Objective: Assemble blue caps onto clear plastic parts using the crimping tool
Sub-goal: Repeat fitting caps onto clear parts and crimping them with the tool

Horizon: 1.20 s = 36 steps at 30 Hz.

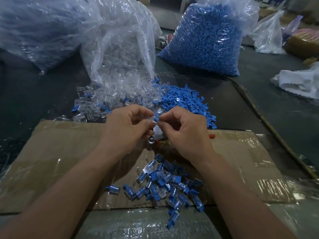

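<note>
Centre frame: left grip (126, 128) pinches a clear plastic part (152, 116). Right grip (188, 133) pinches a blue cap (156, 119) against it. Both are raised over the cardboard sheet (51, 161). The crimping tool (151, 145) lies directly beneath them, mostly hidden. Finished pieces (165, 183) crowd the lower centre. Loose caps (186, 102) and clear parts (110, 100) are heaped just behind the hands. A full bag of caps (207, 40) stands at upper right. Dark desk (25, 100) shows at mid left.
</note>
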Tool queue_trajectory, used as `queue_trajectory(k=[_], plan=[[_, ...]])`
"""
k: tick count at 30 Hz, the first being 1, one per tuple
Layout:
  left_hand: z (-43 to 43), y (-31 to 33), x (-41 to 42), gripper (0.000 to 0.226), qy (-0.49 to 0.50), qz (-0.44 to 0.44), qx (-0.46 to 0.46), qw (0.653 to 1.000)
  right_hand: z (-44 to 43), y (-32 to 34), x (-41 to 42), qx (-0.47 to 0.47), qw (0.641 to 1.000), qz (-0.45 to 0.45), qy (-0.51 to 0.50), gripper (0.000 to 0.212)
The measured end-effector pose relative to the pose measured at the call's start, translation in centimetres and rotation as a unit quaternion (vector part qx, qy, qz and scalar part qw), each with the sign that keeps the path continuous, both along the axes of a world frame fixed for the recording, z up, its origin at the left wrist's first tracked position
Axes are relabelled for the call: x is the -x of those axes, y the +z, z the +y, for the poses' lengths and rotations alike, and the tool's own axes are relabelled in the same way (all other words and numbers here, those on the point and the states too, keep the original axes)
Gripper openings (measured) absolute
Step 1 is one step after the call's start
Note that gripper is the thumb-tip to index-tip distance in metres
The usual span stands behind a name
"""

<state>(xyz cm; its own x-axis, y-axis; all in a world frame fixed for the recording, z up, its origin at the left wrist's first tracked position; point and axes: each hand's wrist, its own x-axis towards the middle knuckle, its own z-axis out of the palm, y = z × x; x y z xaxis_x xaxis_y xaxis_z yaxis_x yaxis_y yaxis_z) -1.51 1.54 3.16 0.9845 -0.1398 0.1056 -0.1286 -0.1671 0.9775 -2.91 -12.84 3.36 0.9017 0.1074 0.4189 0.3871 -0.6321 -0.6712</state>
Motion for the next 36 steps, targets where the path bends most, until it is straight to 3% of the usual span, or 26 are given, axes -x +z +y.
queue_trajectory(k=[7,12,18,26,36], plan=[[0.05,0.16,0.24,0.020,-0.010,-0.044,-0.031,0.999,0.08,0.16,0.01,-0.001,1.000,-0.017,0.009,0.010],[0.17,0.44,0.31,0.021,-0.039,-0.016,0.027,0.999,-0.19,0.22,-0.14,-0.056,0.998,0.018,0.010,0.023],[0.30,0.62,0.36,0.011,-0.061,0.012,0.082,0.995,-0.27,0.35,-0.06,-0.137,0.985,0.071,0.072,0.021],[0.36,0.46,-0.04,0.007,-0.052,0.060,0.130,0.988,-0.16,0.24,0.07,-0.144,0.983,0.052,0.101,0.023],[0.53,0.66,-0.09,0.020,-0.087,0.135,0.223,0.961,-0.44,0.03,-0.10,-0.154,0.983,0.006,0.098,0.030]])
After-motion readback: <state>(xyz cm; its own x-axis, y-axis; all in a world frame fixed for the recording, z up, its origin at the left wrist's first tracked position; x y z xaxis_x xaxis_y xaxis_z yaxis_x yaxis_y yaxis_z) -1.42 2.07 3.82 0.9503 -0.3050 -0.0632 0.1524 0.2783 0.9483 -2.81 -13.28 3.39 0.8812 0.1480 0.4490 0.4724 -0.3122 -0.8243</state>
